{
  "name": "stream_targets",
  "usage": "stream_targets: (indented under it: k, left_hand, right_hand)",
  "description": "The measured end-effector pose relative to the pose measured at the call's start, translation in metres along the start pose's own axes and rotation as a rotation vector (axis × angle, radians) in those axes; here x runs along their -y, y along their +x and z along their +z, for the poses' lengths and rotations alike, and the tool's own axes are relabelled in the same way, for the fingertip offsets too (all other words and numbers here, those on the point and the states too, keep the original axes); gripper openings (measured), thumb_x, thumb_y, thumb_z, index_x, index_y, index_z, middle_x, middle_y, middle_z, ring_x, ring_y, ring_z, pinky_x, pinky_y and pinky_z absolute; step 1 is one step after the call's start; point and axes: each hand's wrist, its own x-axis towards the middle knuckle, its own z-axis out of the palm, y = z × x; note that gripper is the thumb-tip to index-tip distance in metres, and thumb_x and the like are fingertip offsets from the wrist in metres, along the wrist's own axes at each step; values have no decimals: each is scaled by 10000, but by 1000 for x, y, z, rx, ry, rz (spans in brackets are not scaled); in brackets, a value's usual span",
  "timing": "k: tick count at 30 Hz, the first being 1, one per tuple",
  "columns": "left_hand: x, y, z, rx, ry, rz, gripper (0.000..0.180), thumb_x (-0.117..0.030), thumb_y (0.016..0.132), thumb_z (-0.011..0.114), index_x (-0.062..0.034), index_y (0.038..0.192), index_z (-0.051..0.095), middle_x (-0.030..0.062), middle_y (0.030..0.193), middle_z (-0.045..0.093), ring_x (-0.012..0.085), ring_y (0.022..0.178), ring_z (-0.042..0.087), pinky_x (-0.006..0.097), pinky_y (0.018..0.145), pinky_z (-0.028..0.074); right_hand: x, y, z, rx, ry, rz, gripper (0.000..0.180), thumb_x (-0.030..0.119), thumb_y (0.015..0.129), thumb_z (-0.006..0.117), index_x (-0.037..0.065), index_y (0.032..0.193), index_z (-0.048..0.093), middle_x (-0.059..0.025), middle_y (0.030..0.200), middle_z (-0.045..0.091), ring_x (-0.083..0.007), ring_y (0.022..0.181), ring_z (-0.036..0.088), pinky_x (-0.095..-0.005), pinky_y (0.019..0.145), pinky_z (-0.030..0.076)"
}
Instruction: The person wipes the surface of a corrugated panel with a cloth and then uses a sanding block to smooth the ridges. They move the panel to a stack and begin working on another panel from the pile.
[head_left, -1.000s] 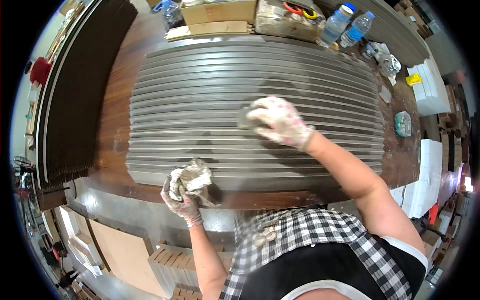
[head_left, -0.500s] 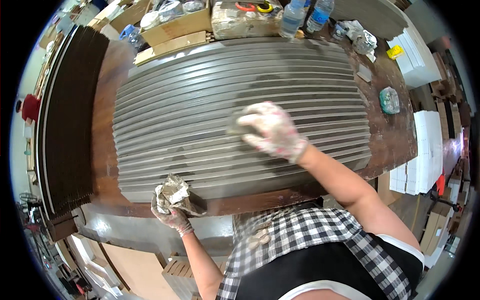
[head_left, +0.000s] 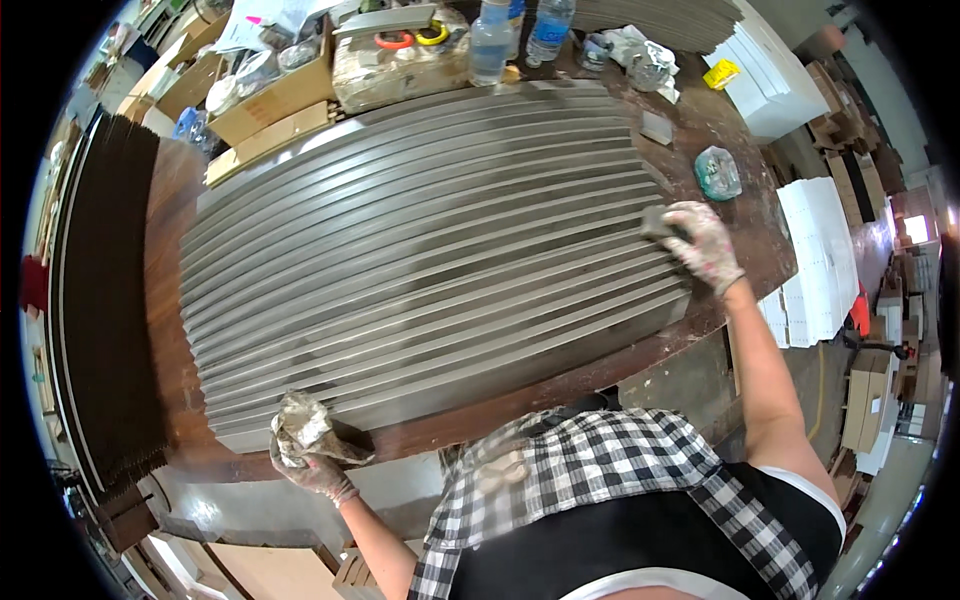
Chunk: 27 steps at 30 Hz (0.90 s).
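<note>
A broad set of long grey strips (head_left: 420, 250) lies side by side across the brown table, like a ridged panel. At its right end my right hand (head_left: 706, 243), in a stained white glove, pinches a small grey block (head_left: 655, 222) against the strips. My left hand (head_left: 308, 472), gloved too, grips a crumpled, dirty rag (head_left: 303, 428) at the near left corner of the set. The rag's underside and some left fingers are hidden.
Along the far edge stand a cardboard box (head_left: 270, 112) of odds and ends, a taped carton (head_left: 385, 82) with scissors, and water bottles (head_left: 490, 45). Dark strips (head_left: 105, 300) are stacked at the left. A clear plastic container (head_left: 718, 174) sits right; white boards (head_left: 820, 260) stand beyond.
My right hand has slid from the middle of the strips to their right end with the block. The view has shifted; my left hand still holds the rag at the near left corner.
</note>
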Motion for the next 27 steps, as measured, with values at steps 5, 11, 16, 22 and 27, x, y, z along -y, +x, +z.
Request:
stream_targets:
  k: [5,11,16,22,27]
  left_hand:
    - [2,3,-2,14,-36,-29,600,-294,851,661,5,1314,424,162,1256,546,293,1127,556,401,991,451]
    - [3,5,3,54,55,32,571,-257,859,649,-4,1323,431,154,1291,529,286,1147,539,397,1002,431]
    - [1,7,-2,25,41,-18,654,-391,841,687,9,1292,433,181,1231,561,297,1116,566,412,967,469]
    - [-10,-1,9,-12,120,-1,469,-86,833,595,8,1275,470,168,1228,557,289,1106,566,398,983,450]
    - [30,3,-19,-4,143,36,718,-391,785,728,-4,1301,414,174,1217,559,283,1086,568,399,954,479]
  right_hand:
    - [-61,-35,-35,5,-306,471,330,170,713,754,97,1021,662,-90,1039,647,-292,1014,590,-399,926,458]
    - [87,40,28,-164,171,-149,338,218,718,729,83,1016,645,-136,1034,646,-310,1012,595,-426,912,458]
    - [131,62,54,-122,299,-243,326,186,708,743,77,1003,654,-115,1031,643,-303,994,597,-414,886,471]
    - [-22,-6,17,-202,-120,188,346,183,719,742,101,1037,632,-115,1053,642,-307,1028,591,-416,933,445]
    - [0,10,18,-265,54,336,340,130,726,725,71,1046,629,-122,1046,632,-312,1020,584,-405,924,445]
